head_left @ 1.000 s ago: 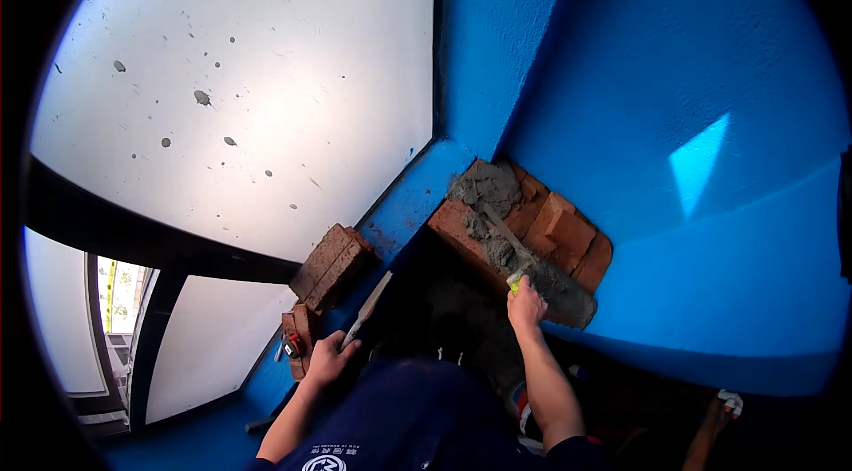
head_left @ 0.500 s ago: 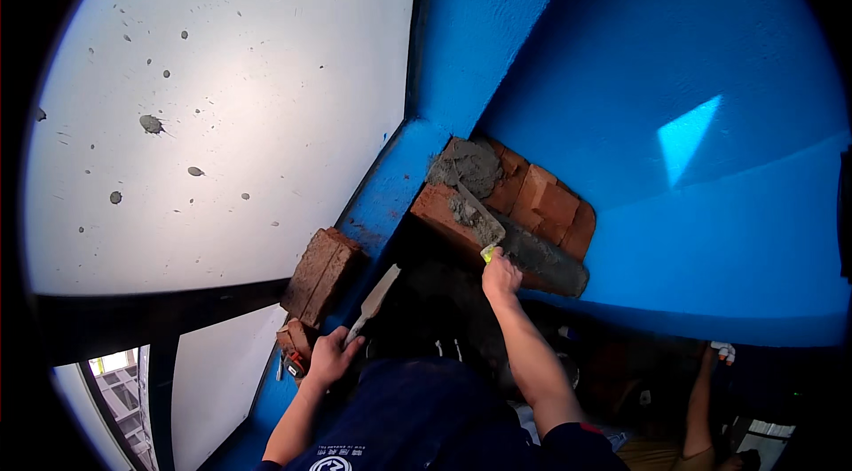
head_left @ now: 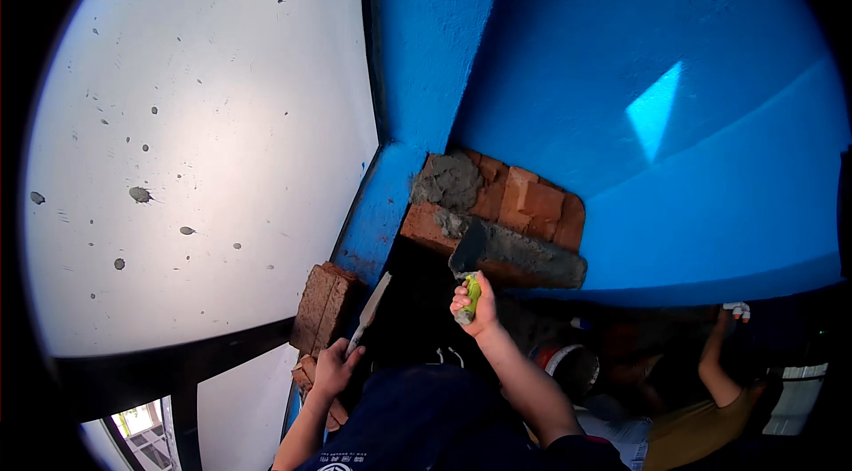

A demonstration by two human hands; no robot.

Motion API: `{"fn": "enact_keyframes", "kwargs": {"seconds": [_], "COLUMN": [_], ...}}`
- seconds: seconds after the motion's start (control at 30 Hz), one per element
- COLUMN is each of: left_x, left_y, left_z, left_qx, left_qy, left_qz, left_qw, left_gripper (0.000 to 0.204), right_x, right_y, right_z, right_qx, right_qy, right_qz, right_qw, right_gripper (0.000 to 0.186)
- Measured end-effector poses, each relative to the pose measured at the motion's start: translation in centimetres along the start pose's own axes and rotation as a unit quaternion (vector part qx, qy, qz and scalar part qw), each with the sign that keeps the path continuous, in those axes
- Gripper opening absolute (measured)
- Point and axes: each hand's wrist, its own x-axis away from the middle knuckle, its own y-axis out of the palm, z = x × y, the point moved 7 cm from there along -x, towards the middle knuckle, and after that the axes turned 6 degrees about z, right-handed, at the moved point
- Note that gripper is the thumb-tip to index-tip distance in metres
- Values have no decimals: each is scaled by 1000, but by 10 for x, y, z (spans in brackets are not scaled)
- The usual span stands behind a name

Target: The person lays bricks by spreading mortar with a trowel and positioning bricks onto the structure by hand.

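Observation:
My right hand [head_left: 480, 308] is closed around the yellow-green handle of a trowel [head_left: 469, 246]. Its dark blade is tilted up at the near edge of a brick stack [head_left: 531, 197] in the corner, beside a patch of wet mortar [head_left: 451, 222]. A grey mortar strip [head_left: 543, 255] covers the front bricks to the right of the blade. Toward the back left of the stack sits a lumpy mortar heap [head_left: 449, 181]. Lower down, my left hand [head_left: 334, 370] grips a long, flat grey tool [head_left: 370, 311] whose exact kind I cannot make out; it points up and away from me.
Two bricks [head_left: 323, 304] stand on the blue ledge by my left hand, with broken brick pieces [head_left: 305, 374] below them. A mortar-spattered white panel [head_left: 231, 142] rises on the left, a blue wall [head_left: 719, 231] on the right. A bucket [head_left: 570, 368] and another person [head_left: 701, 431] are at lower right.
The trowel has come back toward me and left, its blade turning from flat with mortar on it to tilted up. My left hand keeps its tool. The whole view has shifted.

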Motion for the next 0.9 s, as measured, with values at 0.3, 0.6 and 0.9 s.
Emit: {"fn": "enact_keyframes", "kwargs": {"seconds": [0.3, 0.6, 0.9], "left_x": [-5, -9, -20], "left_y": [-2, 1, 8], "left_z": [3, 15, -1], "left_qx": [-44, -50, 17], "left_qy": [23, 32, 54], "left_qz": [-20, -31, -27], "left_qw": [999, 998, 998], "left_gripper": [35, 34, 35], "right_x": [-49, 20, 110], "right_y": [41, -11, -2], "right_z": [48, -46, -183], "right_qx": [135, 510, 842], "right_qy": [40, -86, -251], "right_qz": [51, 222, 400], "right_qw": [989, 827, 260], "right_gripper": [40, 35, 42]}}
